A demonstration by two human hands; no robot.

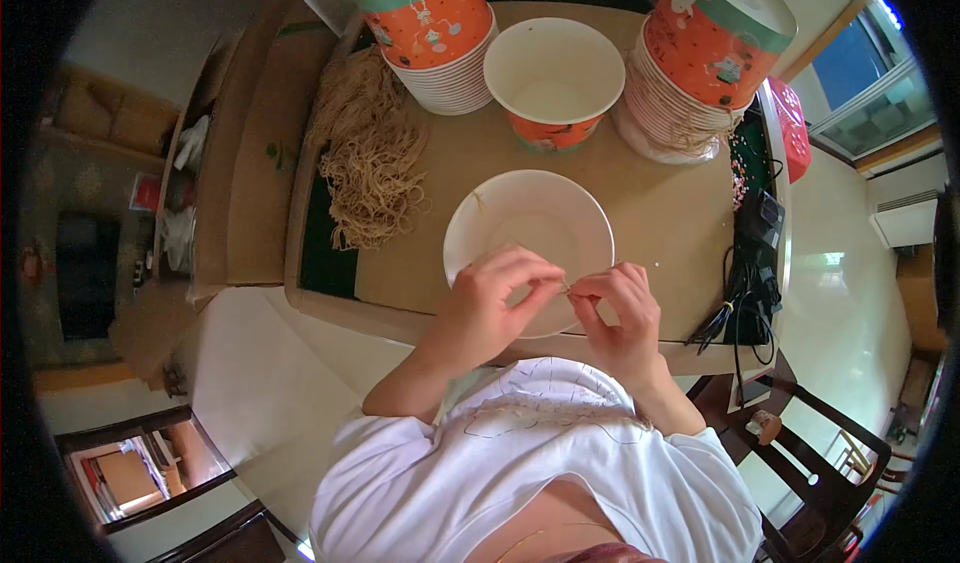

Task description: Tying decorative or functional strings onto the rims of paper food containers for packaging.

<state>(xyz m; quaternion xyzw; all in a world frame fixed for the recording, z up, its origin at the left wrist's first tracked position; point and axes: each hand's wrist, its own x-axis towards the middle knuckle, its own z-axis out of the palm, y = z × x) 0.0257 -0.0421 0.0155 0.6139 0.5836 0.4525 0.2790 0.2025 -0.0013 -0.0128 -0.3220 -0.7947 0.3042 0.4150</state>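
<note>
Over the near rim of a white paper bowl (530,203), my left hand (490,298) and my right hand (622,308) meet with thumb and fingertips pinched. Between the fingertips is a bit of thin, light strand that looks like string; most of it is hidden by the fingers. A short tan wisp (480,201) lies against the bowl's inner far-left wall. To the left on the cardboard rests a tangled heap of beige string (375,178). Just beyond the bowl stands an orange-and-white paper bucket (555,73), its mouth facing up.
Stacks of upturned orange paper buckets stand at the far left (430,23) and far right (715,43). Black cables with an adapter (745,283) lie along the table's right edge. A cardboard box (265,153) is on the left, a dark chair (820,473) at lower right.
</note>
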